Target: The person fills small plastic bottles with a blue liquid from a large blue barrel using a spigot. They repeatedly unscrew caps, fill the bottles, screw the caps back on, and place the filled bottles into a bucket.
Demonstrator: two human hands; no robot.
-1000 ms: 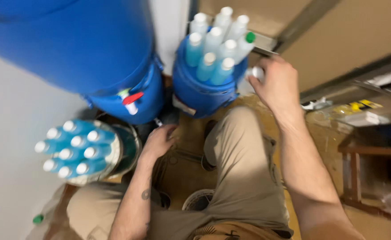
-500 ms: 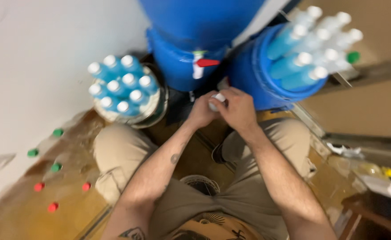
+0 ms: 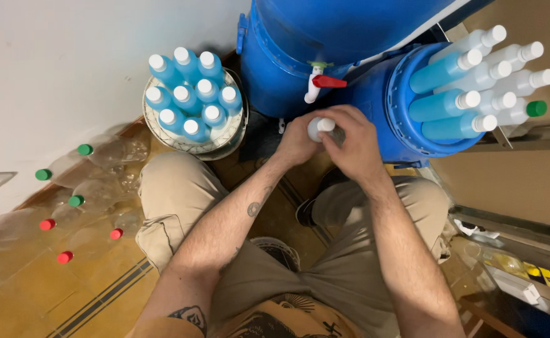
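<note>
Bottle (image 3: 320,127), gripped by left hand (image 3: 297,141) with right hand (image 3: 353,143) closed round its white cap, under tap (image 3: 320,81); filled bottles (image 3: 190,94) stand beside, empties (image 3: 109,153) remain.

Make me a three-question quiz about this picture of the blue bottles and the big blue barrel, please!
1. Where is the red-handled tap?
A. on the big blue barrel
B. on the floor
C. on the white wall

2. How many white-capped blue bottles stand in the round white bucket?
A. three
B. nine
C. twenty

3. What are the left hand and the right hand doing?
A. resting on the knees
B. both holding one white-capped bottle
C. holding red caps

Answers: 1 A, the tap sticks out of the barrel's front. 2 B, nine white caps show in the bucket. 3 B, both hands wrap around the bottle below the tap.
</note>
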